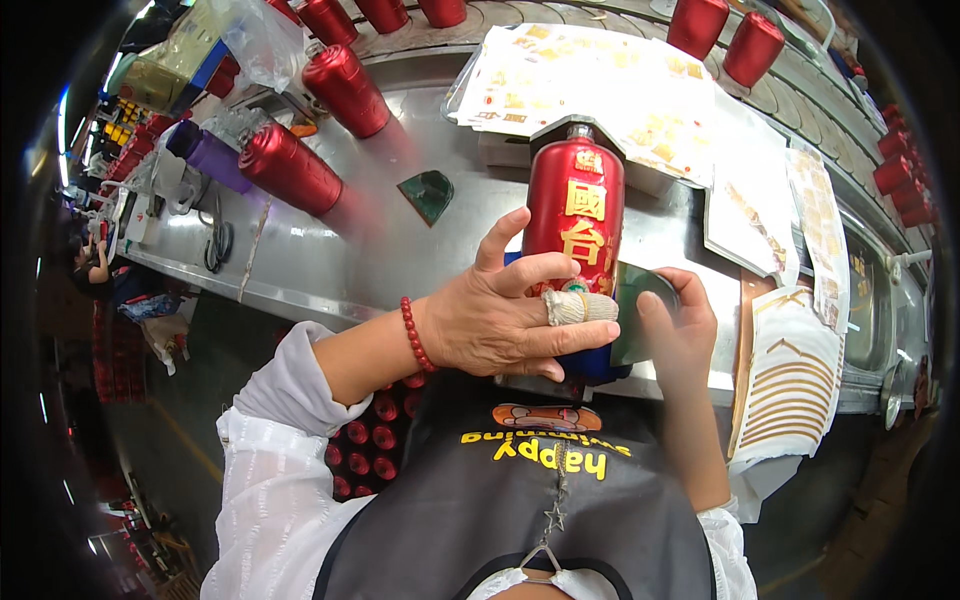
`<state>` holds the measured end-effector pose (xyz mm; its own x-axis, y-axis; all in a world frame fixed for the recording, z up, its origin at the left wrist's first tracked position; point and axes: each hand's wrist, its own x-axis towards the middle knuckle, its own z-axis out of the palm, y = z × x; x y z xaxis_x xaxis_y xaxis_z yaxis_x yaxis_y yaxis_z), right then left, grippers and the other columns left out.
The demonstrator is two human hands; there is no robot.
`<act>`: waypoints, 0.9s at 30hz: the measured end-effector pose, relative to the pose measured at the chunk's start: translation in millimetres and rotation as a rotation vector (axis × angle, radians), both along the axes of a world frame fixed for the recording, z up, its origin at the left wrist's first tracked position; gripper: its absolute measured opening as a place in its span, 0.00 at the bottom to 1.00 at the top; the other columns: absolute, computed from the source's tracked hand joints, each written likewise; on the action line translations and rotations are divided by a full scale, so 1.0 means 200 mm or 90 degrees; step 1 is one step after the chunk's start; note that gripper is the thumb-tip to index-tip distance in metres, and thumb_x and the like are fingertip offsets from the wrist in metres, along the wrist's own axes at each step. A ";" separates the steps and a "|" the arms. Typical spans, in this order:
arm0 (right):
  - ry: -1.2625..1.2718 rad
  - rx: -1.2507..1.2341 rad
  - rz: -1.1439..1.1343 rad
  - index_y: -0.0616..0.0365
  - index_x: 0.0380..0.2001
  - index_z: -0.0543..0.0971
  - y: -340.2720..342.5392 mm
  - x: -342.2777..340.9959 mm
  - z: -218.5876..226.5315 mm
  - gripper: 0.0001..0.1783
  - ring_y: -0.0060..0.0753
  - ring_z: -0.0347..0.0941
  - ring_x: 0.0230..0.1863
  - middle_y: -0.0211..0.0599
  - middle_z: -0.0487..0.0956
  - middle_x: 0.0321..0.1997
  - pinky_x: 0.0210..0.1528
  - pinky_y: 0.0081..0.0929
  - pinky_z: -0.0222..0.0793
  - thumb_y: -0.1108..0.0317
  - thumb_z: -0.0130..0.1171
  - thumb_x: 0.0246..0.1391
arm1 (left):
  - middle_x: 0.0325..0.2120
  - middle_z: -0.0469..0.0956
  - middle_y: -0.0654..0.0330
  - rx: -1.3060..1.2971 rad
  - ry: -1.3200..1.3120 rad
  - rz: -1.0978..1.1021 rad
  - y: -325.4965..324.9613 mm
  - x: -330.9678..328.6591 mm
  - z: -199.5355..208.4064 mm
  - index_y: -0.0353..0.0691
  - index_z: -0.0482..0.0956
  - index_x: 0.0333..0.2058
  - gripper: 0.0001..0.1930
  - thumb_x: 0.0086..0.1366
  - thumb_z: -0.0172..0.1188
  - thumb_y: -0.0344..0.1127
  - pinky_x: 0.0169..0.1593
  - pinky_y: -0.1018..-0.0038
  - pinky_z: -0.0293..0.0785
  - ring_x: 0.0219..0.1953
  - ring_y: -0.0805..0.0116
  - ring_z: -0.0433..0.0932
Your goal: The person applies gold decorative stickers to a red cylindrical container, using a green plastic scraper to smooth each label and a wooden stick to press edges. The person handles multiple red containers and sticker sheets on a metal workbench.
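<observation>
Spread loosely, the grip of the left hand [490, 320] lay across the near part of the red bottle [575, 200], its little finger raised and a cloth wrap [580, 308] on another finger resting against the bottle's face. Just to the right, the right hand [690, 325] pinched a green flat piece [630, 310] between thumb and curled fingers; whether its edge touched the bottle could not be made out. The bottle lay over a blue support [607, 367] at the near side of the surface [390, 195], neck pointing far. A roll or slide seemed the likeliest trouble, since so light a touch might not steady the rounded, glossy wall. If stiff, the green edge could have scratched the red finish when tilted. Farther out, a knock might have shifted the decorated sheets [640, 80] beyond the neck.
</observation>
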<state>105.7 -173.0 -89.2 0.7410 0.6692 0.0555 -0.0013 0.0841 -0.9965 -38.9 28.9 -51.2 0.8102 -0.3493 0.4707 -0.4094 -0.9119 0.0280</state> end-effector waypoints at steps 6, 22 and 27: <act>-0.022 -0.049 -0.006 0.64 0.46 0.74 -0.01 0.01 0.01 0.13 0.15 0.72 0.35 0.28 0.78 0.35 0.39 0.15 0.69 0.72 0.62 0.61 | 0.47 0.82 0.78 -0.028 -0.015 0.035 0.12 0.15 0.02 0.63 0.79 0.57 0.30 0.71 0.35 0.67 0.74 0.47 0.21 0.62 0.65 0.63; -0.050 -0.005 -0.011 0.65 0.46 0.74 -0.06 0.03 0.04 0.13 0.15 0.72 0.36 0.29 0.78 0.36 0.40 0.15 0.69 0.71 0.62 0.61 | 0.41 0.84 0.72 -0.095 -0.057 0.044 0.22 0.30 0.02 0.62 0.79 0.57 0.29 0.74 0.34 0.65 0.75 0.50 0.21 0.59 0.66 0.66; -0.043 0.019 -0.003 0.64 0.46 0.73 -0.06 0.03 0.06 0.13 0.15 0.72 0.35 0.29 0.78 0.36 0.40 0.16 0.69 0.72 0.61 0.61 | 0.44 0.83 0.72 -0.138 -0.018 0.073 0.21 0.24 0.02 0.62 0.78 0.59 0.30 0.74 0.34 0.65 0.75 0.51 0.23 0.60 0.64 0.64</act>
<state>110.8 -184.1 -76.5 0.7375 0.6635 0.1257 0.0665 0.1138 -0.9913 8.4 71.7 -47.6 0.8242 -0.1448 0.5474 -0.3075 -0.9262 0.2180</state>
